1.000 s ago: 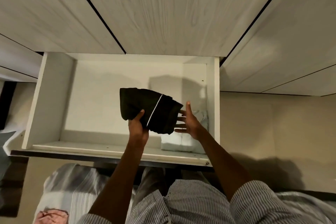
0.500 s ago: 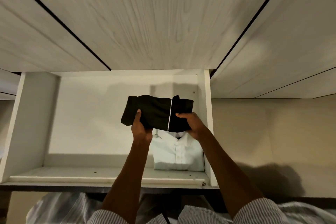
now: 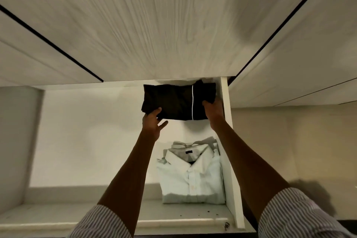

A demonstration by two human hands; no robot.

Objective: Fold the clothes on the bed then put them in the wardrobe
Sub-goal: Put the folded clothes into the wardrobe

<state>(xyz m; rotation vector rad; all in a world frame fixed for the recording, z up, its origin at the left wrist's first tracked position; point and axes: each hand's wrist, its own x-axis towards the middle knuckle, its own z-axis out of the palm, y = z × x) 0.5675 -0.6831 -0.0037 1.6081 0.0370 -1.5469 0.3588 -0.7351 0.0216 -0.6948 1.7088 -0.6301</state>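
Note:
A folded black garment with a thin white stripe is held up deep inside the open wardrobe compartment, near its back right corner. My left hand grips its lower left edge, thumb on top. My right hand grips its lower right edge beside the compartment's right wall. Below the black garment, a folded white shirt lies on the shelf against that right wall. The garment's far edge is partly hidden under the panel above.
A pale wood-grain panel overhangs the compartment from above. The white side wall stands close to my right forearm. The shelf floor to the left of the shirt is bare white board. Striped sleeves fill the bottom edge.
Both hands have carried the black garment up and further back into the compartment, past the white shirt. The view has moved closer and tilted up.

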